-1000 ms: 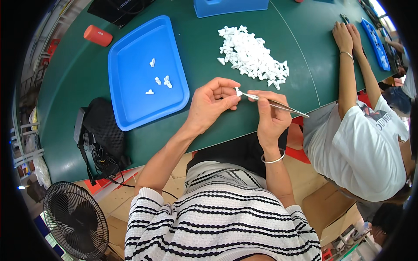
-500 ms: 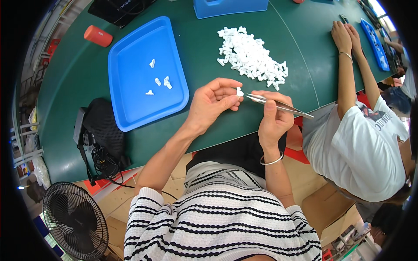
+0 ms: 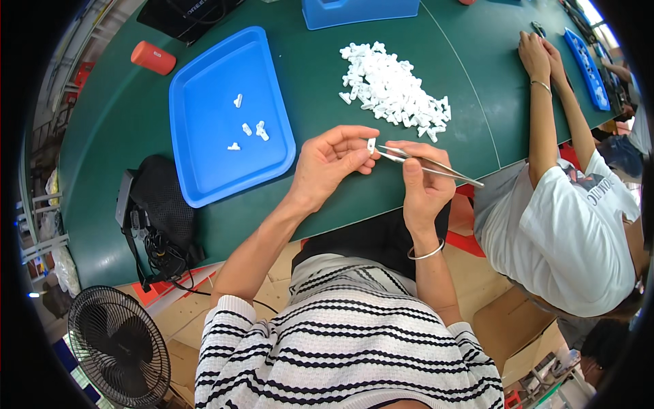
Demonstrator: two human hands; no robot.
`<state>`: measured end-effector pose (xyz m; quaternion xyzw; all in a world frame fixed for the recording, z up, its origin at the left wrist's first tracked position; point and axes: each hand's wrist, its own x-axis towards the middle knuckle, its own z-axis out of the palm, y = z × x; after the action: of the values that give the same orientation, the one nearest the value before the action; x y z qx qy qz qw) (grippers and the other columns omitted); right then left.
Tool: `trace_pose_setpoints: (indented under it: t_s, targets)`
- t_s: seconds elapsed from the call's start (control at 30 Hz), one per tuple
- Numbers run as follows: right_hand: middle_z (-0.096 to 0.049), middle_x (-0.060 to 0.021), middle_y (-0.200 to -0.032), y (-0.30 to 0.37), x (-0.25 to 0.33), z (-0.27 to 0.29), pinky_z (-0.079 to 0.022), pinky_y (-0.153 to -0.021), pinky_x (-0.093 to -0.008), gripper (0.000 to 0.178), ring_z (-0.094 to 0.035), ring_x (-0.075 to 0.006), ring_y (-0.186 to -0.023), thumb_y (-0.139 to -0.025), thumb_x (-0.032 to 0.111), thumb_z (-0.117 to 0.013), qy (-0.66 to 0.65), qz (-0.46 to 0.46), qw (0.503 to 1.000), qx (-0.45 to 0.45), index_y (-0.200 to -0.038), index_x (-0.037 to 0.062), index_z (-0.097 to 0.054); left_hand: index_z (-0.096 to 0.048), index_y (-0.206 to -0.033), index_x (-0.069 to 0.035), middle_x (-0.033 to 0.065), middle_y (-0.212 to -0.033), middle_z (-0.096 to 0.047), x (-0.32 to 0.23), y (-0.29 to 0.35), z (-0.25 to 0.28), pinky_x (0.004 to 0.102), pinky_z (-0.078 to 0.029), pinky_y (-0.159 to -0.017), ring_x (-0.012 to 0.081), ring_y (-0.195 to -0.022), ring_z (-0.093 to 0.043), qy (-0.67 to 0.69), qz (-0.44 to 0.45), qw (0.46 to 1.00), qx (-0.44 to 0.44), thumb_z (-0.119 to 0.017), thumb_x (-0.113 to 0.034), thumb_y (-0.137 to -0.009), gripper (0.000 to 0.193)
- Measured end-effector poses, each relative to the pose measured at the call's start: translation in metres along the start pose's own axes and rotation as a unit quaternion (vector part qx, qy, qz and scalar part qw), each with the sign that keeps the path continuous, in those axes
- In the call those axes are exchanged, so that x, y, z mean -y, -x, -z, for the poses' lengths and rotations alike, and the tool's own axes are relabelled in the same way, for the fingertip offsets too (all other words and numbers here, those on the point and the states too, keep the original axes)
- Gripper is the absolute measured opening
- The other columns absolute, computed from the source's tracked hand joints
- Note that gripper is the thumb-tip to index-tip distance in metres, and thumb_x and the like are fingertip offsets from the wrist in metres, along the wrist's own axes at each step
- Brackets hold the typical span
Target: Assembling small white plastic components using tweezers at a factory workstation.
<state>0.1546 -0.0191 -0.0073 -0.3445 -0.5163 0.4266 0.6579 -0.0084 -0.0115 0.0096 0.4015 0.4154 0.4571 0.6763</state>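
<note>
Between the thumb and fingers of my left hand [image 3: 332, 160] is a small white plastic part [image 3: 371, 144], held upright above the table's near edge. My right hand [image 3: 426, 187] grips a pair of metal tweezers [image 3: 436, 168], whose tips point left at the part. The tips are at or very near its lower end; whether they touch it I cannot tell. Beyond my hands lies a heap of similar white parts [image 3: 392, 85] on the green table. Several more white parts [image 3: 261, 130] lie in the blue tray [image 3: 225, 170] to the left.
A red cylinder [image 3: 153, 58] lies behind the tray, near a black box [image 3: 187, 17]. A blue bin [image 3: 361, 13] stands at the back. Left of me are a black bag with cables [image 3: 163, 211] and a fan [image 3: 119, 347]. At right, a co-worker's hands [image 3: 538, 58] rest near a long blue tray [image 3: 586, 71].
The white part has turned in my left fingers and now shows a narrower, upright side. My right hand has shifted slightly left, bringing the tweezers closer, with their arms looking wider apart.
</note>
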Motion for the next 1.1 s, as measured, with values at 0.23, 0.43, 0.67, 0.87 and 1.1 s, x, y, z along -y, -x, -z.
trace_pose_setpoints:
  t_s: [0.23, 0.43, 0.67, 0.87, 1.1]
  targets:
    - [-0.066, -0.0144, -0.098, 0.0017, -0.0003, 0.0012, -0.050, -0.074, -0.0241, 0.013, -0.064, -0.0157, -0.084, -0.092, 0.007, -0.060, 0.013, -0.019, 1.000, 0.001, -0.100, -0.0039, -0.060, -0.059, -0.115, 0.003, 0.0108, -0.096, -0.066, 0.0014, -0.0016, -0.0047, 0.0245, -0.052, -0.077, 0.0121, -0.084, -0.063, -0.002, -0.024, 1.000, -0.004, -0.062, -0.003, -0.088, 0.028]
    - [-0.066, -0.0129, -0.099, 0.0010, -0.0059, 0.0030, -0.049, -0.073, -0.0234, 0.015, -0.063, -0.0146, -0.084, -0.092, 0.007, -0.060, 0.021, -0.006, 1.000, 0.003, -0.102, -0.0041, -0.059, -0.057, -0.118, 0.002, 0.0104, -0.099, -0.066, 0.0037, 0.0000, 0.0011, 0.0261, -0.052, -0.079, 0.0134, -0.089, -0.063, -0.004, -0.007, 1.000, -0.014, -0.062, -0.002, -0.088, 0.031]
    - [-0.066, -0.0123, -0.096, 0.0003, -0.0083, 0.0027, -0.049, -0.072, -0.0228, 0.016, -0.062, -0.0134, -0.083, -0.090, 0.006, -0.062, 0.017, -0.016, 1.000, 0.012, -0.102, -0.0038, -0.059, -0.057, -0.116, 0.002, 0.0096, -0.099, -0.065, 0.0051, -0.0003, -0.0026, 0.0257, -0.052, -0.079, 0.0134, -0.089, -0.062, -0.047, -0.042, 0.998, -0.021, -0.064, -0.001, -0.087, 0.031]
    - [-0.066, -0.0109, -0.095, 0.0019, -0.0037, 0.0017, -0.049, -0.070, -0.0228, 0.012, -0.062, -0.0129, -0.082, -0.090, 0.005, -0.063, -0.013, -0.033, 0.999, -0.017, -0.098, -0.0031, -0.061, -0.058, -0.112, 0.003, 0.0099, -0.095, -0.065, 0.0054, -0.0005, -0.0032, 0.0230, -0.053, -0.078, 0.0123, -0.088, -0.063, -0.052, -0.039, 0.997, -0.032, -0.063, 0.000, -0.086, 0.027]
    - [-0.068, -0.0098, -0.092, 0.0049, -0.0081, 0.0041, -0.049, -0.070, -0.0232, 0.013, -0.061, -0.0126, -0.080, -0.088, 0.006, -0.065, 0.098, -0.003, 0.995, 0.021, -0.098, -0.0018, -0.062, -0.058, -0.109, 0.003, 0.0103, -0.093, -0.066, 0.0080, 0.0000, -0.0042, 0.0216, -0.053, -0.075, 0.0116, -0.084, -0.064, -0.065, -0.040, 0.996, -0.045, -0.064, 0.000, -0.086, 0.024]
